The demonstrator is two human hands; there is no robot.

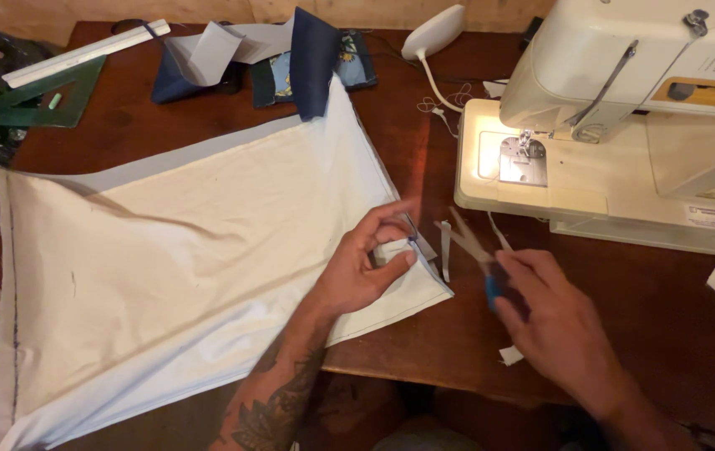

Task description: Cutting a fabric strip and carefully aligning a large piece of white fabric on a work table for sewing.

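A large cream cloth (182,242) lies spread over the brown wooden table (641,309). My left hand (366,267) pinches a folded bit of the cloth near its right edge, by a stitched seam. My right hand (554,321) holds blue-handled scissors (473,250), blades parted and pointing up-left toward that pinched edge, a short way from it. A thin cut strip of cloth (445,255) lies between the two hands.
A white sewing machine (625,125) with its lamp lit stands at the right. Dark blue and grey fabric pieces (291,58) lie at the back. A green set square and white ruler (48,79) sit at the far left. Small scraps (509,355) lie near the front edge.
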